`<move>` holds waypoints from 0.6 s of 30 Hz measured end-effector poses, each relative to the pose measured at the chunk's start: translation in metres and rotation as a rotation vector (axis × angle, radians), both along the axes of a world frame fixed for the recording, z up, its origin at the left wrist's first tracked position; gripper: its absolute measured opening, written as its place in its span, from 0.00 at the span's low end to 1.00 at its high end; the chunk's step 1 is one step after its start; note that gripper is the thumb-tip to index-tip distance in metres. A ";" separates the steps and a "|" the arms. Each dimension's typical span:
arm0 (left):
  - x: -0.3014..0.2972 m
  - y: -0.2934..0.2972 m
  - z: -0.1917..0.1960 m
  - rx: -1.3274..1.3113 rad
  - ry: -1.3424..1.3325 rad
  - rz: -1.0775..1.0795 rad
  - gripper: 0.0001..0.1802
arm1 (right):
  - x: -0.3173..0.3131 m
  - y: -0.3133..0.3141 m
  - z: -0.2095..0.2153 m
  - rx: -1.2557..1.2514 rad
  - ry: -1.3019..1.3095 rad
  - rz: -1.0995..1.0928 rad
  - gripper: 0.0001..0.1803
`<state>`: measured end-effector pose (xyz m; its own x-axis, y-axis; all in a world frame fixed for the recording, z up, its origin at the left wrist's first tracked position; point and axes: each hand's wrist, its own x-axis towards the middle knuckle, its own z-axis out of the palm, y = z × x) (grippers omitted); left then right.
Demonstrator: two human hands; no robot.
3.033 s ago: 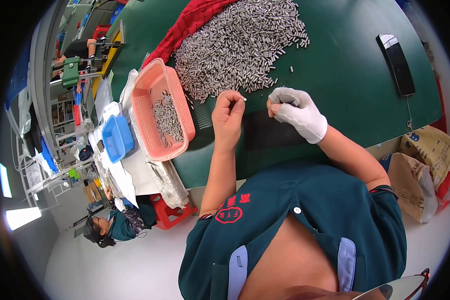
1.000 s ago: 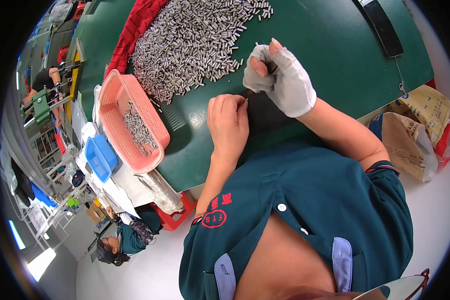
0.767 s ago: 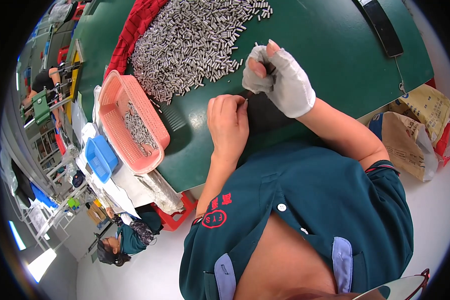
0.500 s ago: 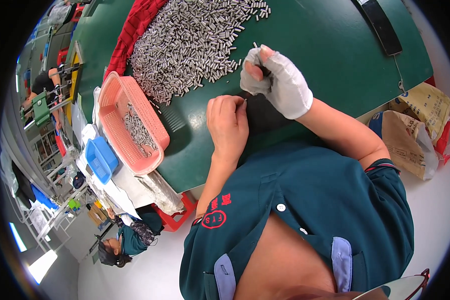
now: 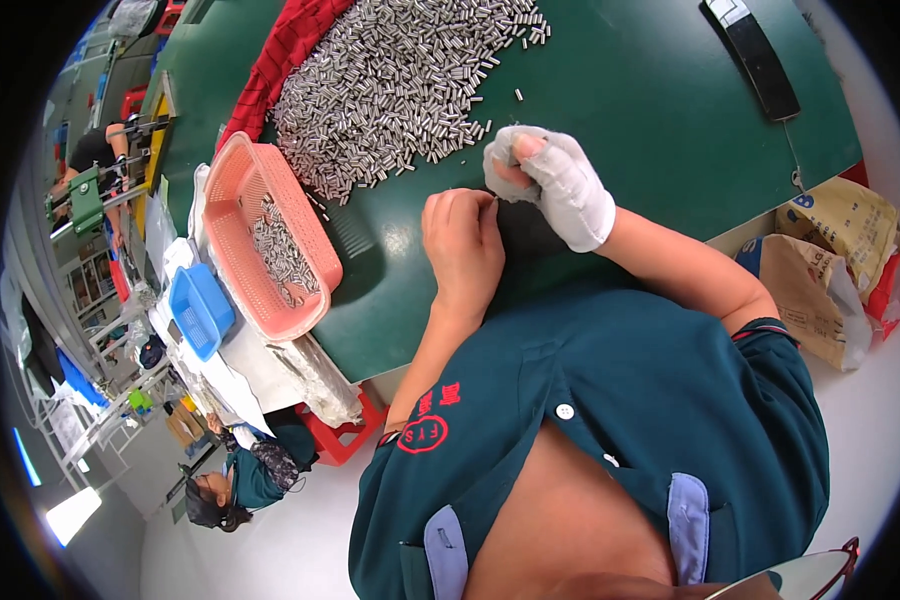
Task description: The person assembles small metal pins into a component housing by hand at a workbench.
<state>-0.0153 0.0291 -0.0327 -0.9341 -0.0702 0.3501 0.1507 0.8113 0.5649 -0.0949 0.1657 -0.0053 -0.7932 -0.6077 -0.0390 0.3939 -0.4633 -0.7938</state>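
Observation:
My left hand (image 5: pixel 462 245) is bare and bent over the near part of the green table. Its thumb and fingers are pressed together, with a tiny light bit at the fingertips too small to name. Close beside it, my right hand (image 5: pixel 562 190) wears a white glove with bare fingertips showing. Those fingers curl inward, and whatever they hold is hidden. Beyond both hands spreads a large heap of short silver metal pins (image 5: pixel 395 90). One loose metal pin (image 5: pixel 518 95) lies apart from the heap, above the gloved hand.
A pink plastic basket (image 5: pixel 320 235) with more pins stands at the left, beside a blue tray (image 5: pixel 202 312). Red checked cloth (image 5: pixel 280 70) borders the heap. A black strap-like object (image 5: pixel 760 65) lies far right; paper sacks (image 5: pixel 805 290) stand beyond the table. Another person (image 5: pixel 245 485) is at lower left.
My gloved right hand has come down nearer to my left hand, and its fingers look more curled. The left hand stays almost in place. The whole view has shifted slightly.

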 end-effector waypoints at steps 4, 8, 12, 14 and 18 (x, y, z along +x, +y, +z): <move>0.001 0.002 0.000 -0.060 0.009 0.012 0.08 | -0.004 0.001 -0.010 -0.105 -0.116 -0.042 0.23; 0.003 -0.007 0.011 0.001 0.019 0.036 0.06 | -0.006 -0.001 -0.008 -0.215 -0.067 -0.049 0.24; 0.008 -0.020 0.029 0.750 -0.076 0.027 0.03 | -0.007 0.004 0.003 0.006 -0.047 0.024 0.13; 0.009 -0.021 0.040 0.955 -0.029 -0.057 0.04 | -0.003 0.006 0.014 0.130 0.047 0.105 0.08; 0.010 -0.019 0.049 0.965 0.004 -0.096 0.03 | 0.005 0.002 0.019 0.178 0.087 0.249 0.10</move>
